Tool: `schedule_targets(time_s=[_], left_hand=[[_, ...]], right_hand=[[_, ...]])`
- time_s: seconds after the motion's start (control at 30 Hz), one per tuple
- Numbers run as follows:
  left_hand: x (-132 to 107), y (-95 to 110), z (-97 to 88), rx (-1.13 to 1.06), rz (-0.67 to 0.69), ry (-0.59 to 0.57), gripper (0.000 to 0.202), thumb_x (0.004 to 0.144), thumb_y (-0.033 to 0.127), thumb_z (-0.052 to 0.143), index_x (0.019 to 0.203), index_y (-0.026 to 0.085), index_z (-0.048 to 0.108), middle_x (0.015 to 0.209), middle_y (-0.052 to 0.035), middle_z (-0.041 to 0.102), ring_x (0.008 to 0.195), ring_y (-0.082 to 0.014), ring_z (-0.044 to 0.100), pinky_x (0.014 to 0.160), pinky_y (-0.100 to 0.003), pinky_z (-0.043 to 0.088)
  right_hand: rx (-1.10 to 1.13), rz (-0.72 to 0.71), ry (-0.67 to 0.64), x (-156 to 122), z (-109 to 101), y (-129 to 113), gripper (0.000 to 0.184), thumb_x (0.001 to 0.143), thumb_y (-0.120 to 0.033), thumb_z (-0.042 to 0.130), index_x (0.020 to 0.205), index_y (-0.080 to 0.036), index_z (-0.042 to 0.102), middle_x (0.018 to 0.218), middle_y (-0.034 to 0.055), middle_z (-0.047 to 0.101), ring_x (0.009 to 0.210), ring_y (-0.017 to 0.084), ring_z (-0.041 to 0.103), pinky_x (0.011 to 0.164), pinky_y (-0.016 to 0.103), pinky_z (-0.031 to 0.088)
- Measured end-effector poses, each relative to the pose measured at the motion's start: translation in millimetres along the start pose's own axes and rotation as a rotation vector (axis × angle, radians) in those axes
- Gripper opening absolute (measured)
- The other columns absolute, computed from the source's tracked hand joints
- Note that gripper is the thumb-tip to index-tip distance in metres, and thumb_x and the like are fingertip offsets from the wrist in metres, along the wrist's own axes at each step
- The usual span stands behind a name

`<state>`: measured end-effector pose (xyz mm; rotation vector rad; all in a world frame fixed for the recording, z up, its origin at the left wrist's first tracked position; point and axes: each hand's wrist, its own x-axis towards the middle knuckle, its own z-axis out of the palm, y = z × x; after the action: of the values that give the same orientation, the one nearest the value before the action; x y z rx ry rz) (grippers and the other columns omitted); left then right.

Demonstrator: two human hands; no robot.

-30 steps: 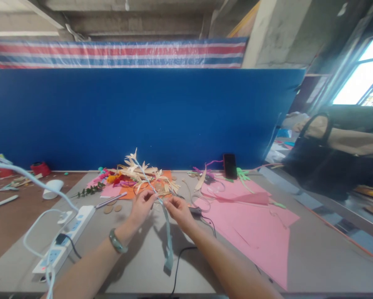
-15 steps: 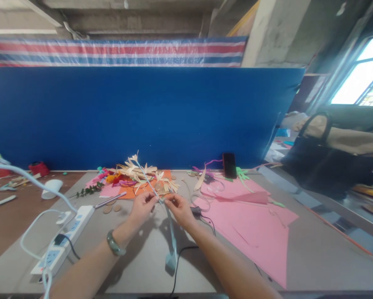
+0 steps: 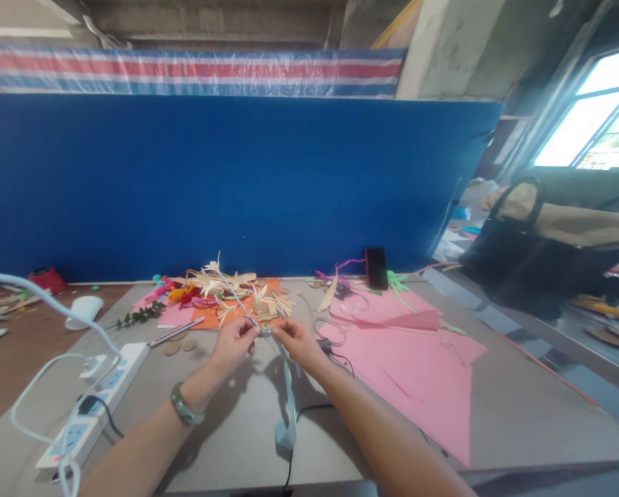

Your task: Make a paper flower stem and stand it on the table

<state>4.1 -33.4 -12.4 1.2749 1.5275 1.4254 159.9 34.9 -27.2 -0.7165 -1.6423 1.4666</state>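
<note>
My left hand [image 3: 234,344] and my right hand [image 3: 299,342] meet over the grey table [image 3: 226,428], both pinched on a thin stem [image 3: 235,299] that carries pale straw-coloured leaves at its far end. A light blue ribbon [image 3: 288,400] hangs from where the fingers meet and trails toward me on the table. A green bangle [image 3: 183,407] sits on my left wrist. The stem's leafy tip points up and left, above a heap of dried leaves [image 3: 247,297] on orange paper.
Pink paper sheets [image 3: 417,352] lie to the right. A dark phone [image 3: 376,268] leans on the blue partition [image 3: 237,179]. A white power strip [image 3: 94,400] with cables is at left, a black cable [image 3: 314,407] under my right arm, a dark bag [image 3: 537,262] far right.
The view has dipped and shifted slightly. My hands have stayed pinched on the stem and drawn a little closer, and the hanging ribbon has swung and turned beneath them.
</note>
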Motion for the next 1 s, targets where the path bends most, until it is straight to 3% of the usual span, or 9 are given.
schedule_targets(time_s=[0.2,0.33,0.43,0.57,0.7,0.8,1.0], left_hand=[[4.8,-12.0,-1.1,-0.033,-0.021,-0.042,0.025,0.071,0.039,0.063,0.065,0.017,0.056,0.039,0.007,0.048,0.034,-0.0084,0.043,0.039,-0.02,0.028],[7.0,-18.5,-2.1,-0.027,-0.064,-0.043,0.025,0.069,0.039,0.065,0.063,0.017,0.055,0.04,0.0064,0.049,0.035,-0.0089,0.044,0.04,-0.02,0.03],[10.0,-24.5,-5.8,-0.016,-0.092,-0.037,0.026,0.067,0.039,0.066,0.061,0.017,0.055,0.04,0.0061,0.049,0.035,-0.0089,0.044,0.04,-0.021,0.03],[16.1,-33.5,-14.1,-0.038,-0.116,-0.038,0.027,0.065,0.039,0.068,0.06,0.017,0.055,0.042,0.0049,0.051,0.036,-0.0088,0.044,0.039,-0.02,0.029],[18.9,-34.3,-19.6,-0.039,-0.148,-0.056,0.026,0.066,0.039,0.069,0.061,0.016,0.057,0.039,0.0049,0.048,0.034,-0.0075,0.039,0.037,-0.019,0.026],[17.6,-29.9,-21.5,-0.05,-0.162,-0.063,0.026,0.066,0.039,0.068,0.061,0.016,0.058,0.038,0.0049,0.046,0.034,-0.0068,0.037,0.037,-0.019,0.025],[17.8,-35.0,-25.6,-0.067,-0.198,-0.055,0.023,0.068,0.037,0.065,0.062,0.016,0.057,0.039,0.0055,0.046,0.034,-0.0071,0.039,0.038,-0.018,0.026]], right_hand=[[-0.08,0.024,-0.016,3.8,-4.4,6.2,0.032,0.073,-0.045,0.064,0.066,-0.016,0.055,0.056,-0.0059,0.044,0.053,0.008,0.036,0.053,0.022,0.032],[-0.182,-0.021,-0.012,5.5,-1.5,14.6,0.026,0.076,-0.039,0.061,0.069,-0.015,0.057,0.06,-0.0036,0.051,0.056,0.01,0.043,0.058,0.023,0.037],[-0.457,-0.072,-0.043,5.2,-11.2,6.7,0.019,0.08,-0.033,0.057,0.074,-0.015,0.06,0.068,-0.0001,0.058,0.061,0.012,0.049,0.061,0.025,0.038],[-0.984,-0.112,-0.091,1.7,-40.9,-22.5,0.015,0.076,-0.022,0.06,0.09,-0.018,0.064,0.086,0.0037,0.062,0.078,0.016,0.055,0.071,0.026,0.038],[-1.408,0.017,-0.259,-1.1,-53.4,-35.8,0.023,0.068,-0.019,0.066,0.09,-0.017,0.063,0.093,0.0084,0.064,0.092,0.025,0.056,0.078,0.031,0.035],[-1.567,0.088,-0.282,0.8,-47.4,-27.1,0.029,0.068,-0.013,0.064,0.097,-0.015,0.059,0.094,0.0107,0.065,0.091,0.027,0.058,0.078,0.033,0.033],[-1.644,0.101,-0.168,7.2,-41.8,-8.8,0.035,0.069,-0.007,0.06,0.102,-0.015,0.052,0.1,0.0124,0.064,0.095,0.028,0.057,0.074,0.031,0.032]])
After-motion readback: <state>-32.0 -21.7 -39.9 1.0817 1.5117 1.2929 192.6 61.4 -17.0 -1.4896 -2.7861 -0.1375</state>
